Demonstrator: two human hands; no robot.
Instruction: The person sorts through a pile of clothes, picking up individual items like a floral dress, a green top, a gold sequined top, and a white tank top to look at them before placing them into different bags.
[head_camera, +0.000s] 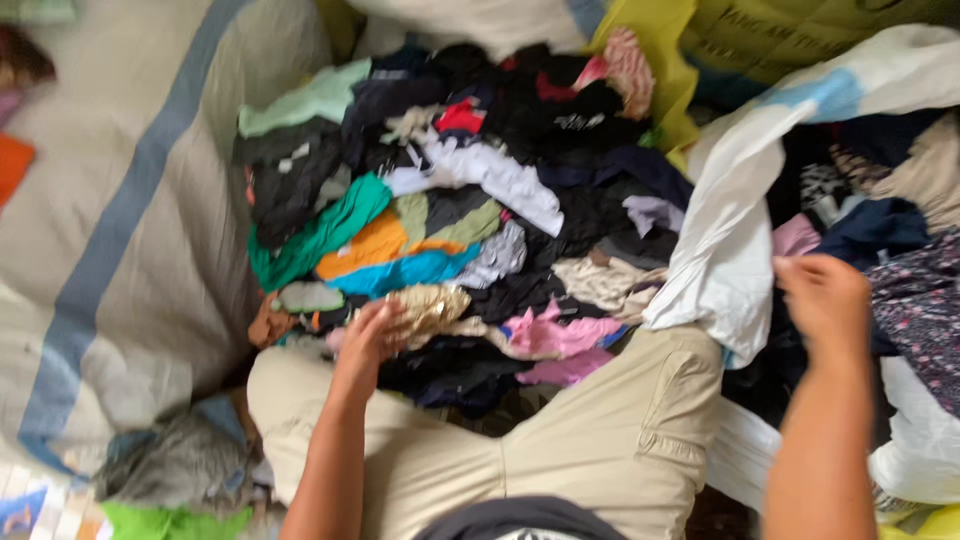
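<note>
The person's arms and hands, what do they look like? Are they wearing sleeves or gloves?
Both forearms are bare, with no sleeves reaching into view. The left hand and the right hand wear no gloves, and no rings, watch or bracelets show. The picture is a little blurry, so small details cannot be told.

Cloth heap (470, 200) between sacks (130, 230).

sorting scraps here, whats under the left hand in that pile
The left hand rests on a shiny gold scrap at the near edge of the heap of fabric pieces. Pink and black pieces show beside it; anything deeper is covered.
</note>
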